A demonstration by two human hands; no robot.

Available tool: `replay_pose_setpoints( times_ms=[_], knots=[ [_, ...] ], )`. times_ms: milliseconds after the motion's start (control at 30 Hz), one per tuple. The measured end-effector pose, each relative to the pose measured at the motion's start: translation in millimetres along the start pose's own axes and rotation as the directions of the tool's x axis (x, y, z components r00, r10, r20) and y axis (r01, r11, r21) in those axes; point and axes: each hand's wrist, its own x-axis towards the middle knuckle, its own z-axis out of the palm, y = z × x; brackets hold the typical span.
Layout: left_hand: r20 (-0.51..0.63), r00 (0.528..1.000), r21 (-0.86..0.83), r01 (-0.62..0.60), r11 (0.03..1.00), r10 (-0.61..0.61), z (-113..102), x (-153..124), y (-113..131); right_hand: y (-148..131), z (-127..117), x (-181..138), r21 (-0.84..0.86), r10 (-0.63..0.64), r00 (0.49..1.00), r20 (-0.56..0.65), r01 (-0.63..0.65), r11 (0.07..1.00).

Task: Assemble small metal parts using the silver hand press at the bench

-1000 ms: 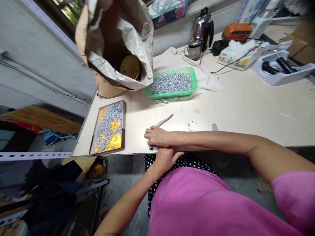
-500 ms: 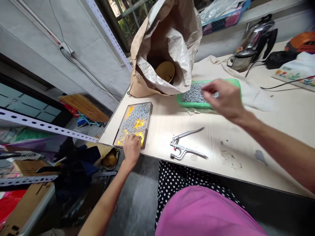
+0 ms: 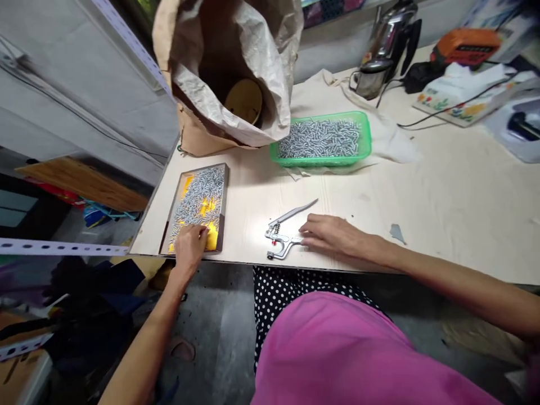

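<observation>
My left hand [image 3: 189, 245] is closed in a pinch at the near end of a shallow rectangular tray [image 3: 224, 194]. What its fingertips hold, if anything, is too small to tell. Small silvery metal pieces [image 3: 202, 191] cover much of the tray's yellow bottom. My right hand [image 3: 331, 233] lies low over the table, its fingers curled over the lower handle of silver snap pliers [image 3: 282, 241]. The end of that handle is hidden under the hand. The pliers' jaws are apart and point left, and the upper handle [image 3: 297, 211] sticks out free.
Behind the pliers stands a green basket [image 3: 324, 162] full of similar metal pieces. A large open paper sack [image 3: 202, 135] rises at the back left, with a round yellowish thing inside. Farther right are a metal mug [image 3: 369, 81], a kettle [image 3: 392, 34] and an orange tool [image 3: 468, 45].
My right hand has come down from above the green basket to the pliers' lower handle. My left hand stays at the tray's near end. The view has shifted to the right.
</observation>
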Motion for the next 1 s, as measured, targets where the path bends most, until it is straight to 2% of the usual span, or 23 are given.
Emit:
replay_pose_setpoints(
  times_ms=[67, 167, 267, 333, 433, 567, 700, 800, 900, 1000],
  knots=[
    [-0.006, 0.999, -0.259, 0.041, 0.965, -0.044, -5, -10, 24, -6, 12, -6, 0.016, 0.026, 0.999, 0.039, -0.026, 1.0],
    [0.207, 0.976, -0.589, 0.177, 0.789, -0.065, -4, -28, 73, -4, 21, -7, 0.001, 0.033, 0.999, 0.032, -0.033, 0.999],
    [0.394, 0.919, -0.689, 0.31, 0.654, -0.021, 7, -39, 113, 0, 27, -2, -0.086, 0.011, 0.999, 0.04, -0.008, 0.996],
    [0.474, 0.88, -0.695, 0.39, 0.604, -0.022, 16, -42, 128, 1, 31, 1, -0.144, 0.016, 0.999, 0.043, -0.009, 0.99],
    [0.561, 0.827, -0.675, 0.486, 0.555, -0.042, 27, -43, 134, 3, 38, 2, -0.208, 0.003, 1.0, 0.022, 0.002, 0.978],
    [0.591, 0.806, -0.654, 0.506, 0.562, -0.039, 34, -43, 134, 8, 46, -1, -0.249, -0.059, 0.998, -0.021, 0.051, 0.967],
    [0.597, 0.802, -0.632, 0.493, 0.598, -0.03, 38, -41, 135, 11, 49, -3, -0.242, -0.093, 0.994, -0.054, 0.077, 0.967],
    [0.623, 0.782, -0.584, 0.48, 0.655, -0.017, 39, -36, 134, 10, 49, -2, -0.246, -0.082, 0.996, -0.048, 0.068, 0.967],
    [0.674, 0.738, -0.529, 0.46, 0.713, 0.024, 38, -31, 134, 10, 48, 1, -0.257, -0.051, 0.998, -0.028, 0.042, 0.966],
    [0.725, 0.686, -0.507, 0.469, 0.723, 0.063, 34, -28, 136, 8, 46, 3, -0.241, -0.037, 0.999, -0.026, 0.029, 0.97]
  ],
)
